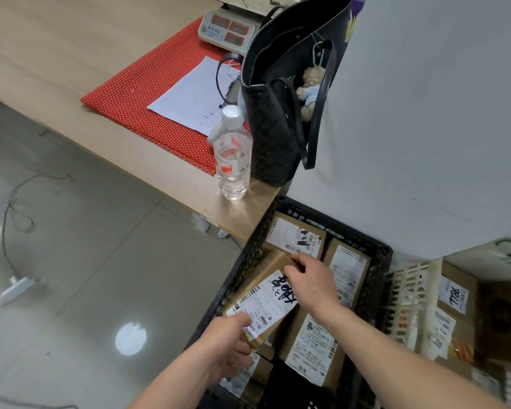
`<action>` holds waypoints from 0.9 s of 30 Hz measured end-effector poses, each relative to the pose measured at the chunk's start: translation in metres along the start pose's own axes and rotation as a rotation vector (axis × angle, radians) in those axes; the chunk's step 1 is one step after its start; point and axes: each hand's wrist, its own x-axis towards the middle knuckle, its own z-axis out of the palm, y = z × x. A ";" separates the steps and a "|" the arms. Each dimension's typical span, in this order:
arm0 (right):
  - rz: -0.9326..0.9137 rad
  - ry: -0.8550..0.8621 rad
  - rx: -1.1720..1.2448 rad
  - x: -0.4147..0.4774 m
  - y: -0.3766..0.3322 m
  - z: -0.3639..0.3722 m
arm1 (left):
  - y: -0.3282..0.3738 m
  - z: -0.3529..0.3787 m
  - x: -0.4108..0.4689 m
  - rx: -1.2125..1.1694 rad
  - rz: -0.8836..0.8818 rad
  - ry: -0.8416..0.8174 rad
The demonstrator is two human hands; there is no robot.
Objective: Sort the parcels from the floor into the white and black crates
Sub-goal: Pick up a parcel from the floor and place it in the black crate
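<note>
Matt cardboard parcel (260, 293) w/ paper label (270, 305), blk plastic crate (244, 265), glossy floor (101, 276).

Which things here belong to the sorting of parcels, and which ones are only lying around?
Job: labelled parcel, gripped by left hand and right hand; black crate with boxed parcels; white crate.

Lying about: water bottle, black bag, red mat, scale, paper sheet on the table; power strip on the floor.

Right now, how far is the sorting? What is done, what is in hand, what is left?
Done: several boxes lie in the black crate, others in the white crate. In hand: the left hand and right hand hold one labelled parcel over the black crate. Left: setting it down; any floor parcels are out of view.
</note>
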 end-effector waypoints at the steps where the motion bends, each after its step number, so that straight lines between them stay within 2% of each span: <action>1: -0.003 0.011 -0.009 0.001 0.000 0.001 | -0.001 0.000 0.000 -0.007 -0.005 -0.007; 6: -0.023 0.030 -0.057 0.002 0.003 0.002 | -0.007 0.006 0.001 -0.039 -0.030 -0.055; 11: -0.048 -0.126 -0.020 0.005 0.002 0.013 | -0.010 0.006 0.004 -0.177 -0.031 -0.075; 17: 0.049 -0.222 -0.006 -0.006 -0.003 0.033 | -0.007 0.004 0.021 -0.374 0.002 -0.080; 20: 0.051 -0.263 -0.003 -0.010 -0.005 0.030 | -0.012 0.003 0.025 -0.353 0.002 -0.118; 27: 0.022 -0.235 -0.009 -0.020 -0.012 0.014 | -0.008 -0.010 0.016 -0.229 0.012 -0.064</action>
